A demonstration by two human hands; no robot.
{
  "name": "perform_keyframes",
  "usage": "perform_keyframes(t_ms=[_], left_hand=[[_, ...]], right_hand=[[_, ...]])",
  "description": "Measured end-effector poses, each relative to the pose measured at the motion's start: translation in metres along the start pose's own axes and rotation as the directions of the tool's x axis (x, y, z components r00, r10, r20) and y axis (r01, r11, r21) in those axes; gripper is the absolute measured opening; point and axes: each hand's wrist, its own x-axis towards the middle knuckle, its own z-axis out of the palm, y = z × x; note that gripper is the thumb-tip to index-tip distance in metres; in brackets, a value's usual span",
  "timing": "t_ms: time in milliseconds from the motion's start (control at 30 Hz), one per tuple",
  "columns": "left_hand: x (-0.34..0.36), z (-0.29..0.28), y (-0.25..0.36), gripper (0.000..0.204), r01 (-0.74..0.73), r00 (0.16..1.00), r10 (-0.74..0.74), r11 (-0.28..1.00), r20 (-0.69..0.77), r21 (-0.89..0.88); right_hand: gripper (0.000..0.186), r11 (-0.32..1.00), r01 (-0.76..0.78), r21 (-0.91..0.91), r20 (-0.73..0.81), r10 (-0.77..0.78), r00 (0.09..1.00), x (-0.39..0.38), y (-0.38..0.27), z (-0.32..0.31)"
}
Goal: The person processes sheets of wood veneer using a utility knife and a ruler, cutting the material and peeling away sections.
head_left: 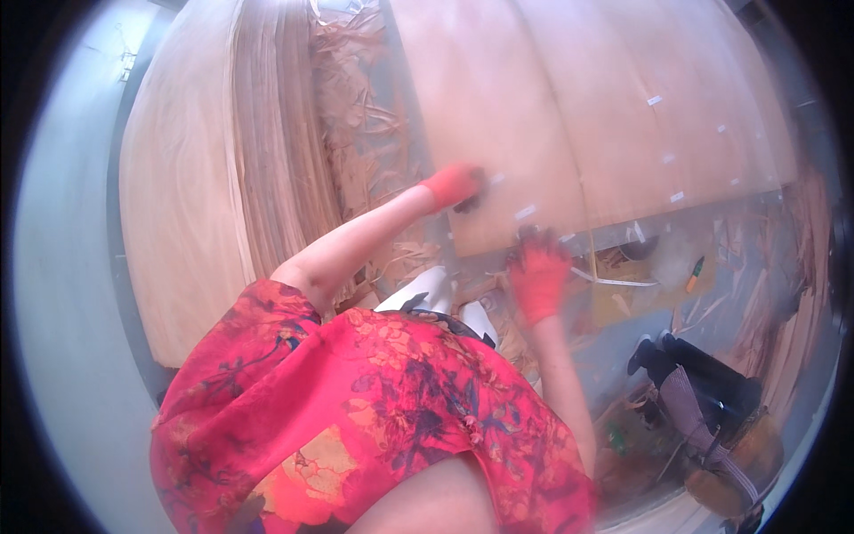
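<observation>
Red-gloved hands [540,276] at pale wood sheet [507,107], grip unclear, stacked sheets [191,196] left, scraps [356,111] on floor [616,340]

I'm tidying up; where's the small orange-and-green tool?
The small tool lies near the yellow panel's right edge, in the head view's right half, to the right of the right hand.

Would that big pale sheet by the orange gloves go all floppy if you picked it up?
Probably a bit: the sheet is broad and its near edge looks thin. It might tear too, as torn scraps lie beside it. Being flat, it likely won't roll.
</observation>
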Motion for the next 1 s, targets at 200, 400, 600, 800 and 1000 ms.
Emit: perform_keyframes(t_ms=[200,400,600,800,1000], left_hand=[[0.033,0.011,0.014,0.018,-0.045,0.998,0.045,0.999,-0.037,-0.017],[0.057,0.017,0.012,0.021,-0.014,0.995,0.018,0.999,-0.1,0.039],[0.019,0.019,0.002,0.029,0.105,0.995,-0.095,0.891,0.044,-0.442],[0.01,-0.008,0.01,0.023,0.074,0.996,-0.078,0.993,0.047,0.093],[-0.02,-0.093,0.045,0.02,0.073,0.992,-0.069,0.996,-0.104,0.044]], right_hand=[[0.057,0.959,0.014,0.285,-0.23,0.054,0.972,0.059,0.011,0.007],[0.048,0.988,0.083,0.133,-0.101,-0.07,0.992,0.108,0.009,0.042],[0.045,0.993,0.102,0.055,-0.071,-0.098,0.993,0.102,0.011,0.043],[0.042,0.983,0.132,-0.124,-0.041,-0.138,0.99,0.105,0.0,0.043],[0.046,0.992,0.098,-0.083,-0.038,-0.101,0.994,0.1,-0.002,0.035]])
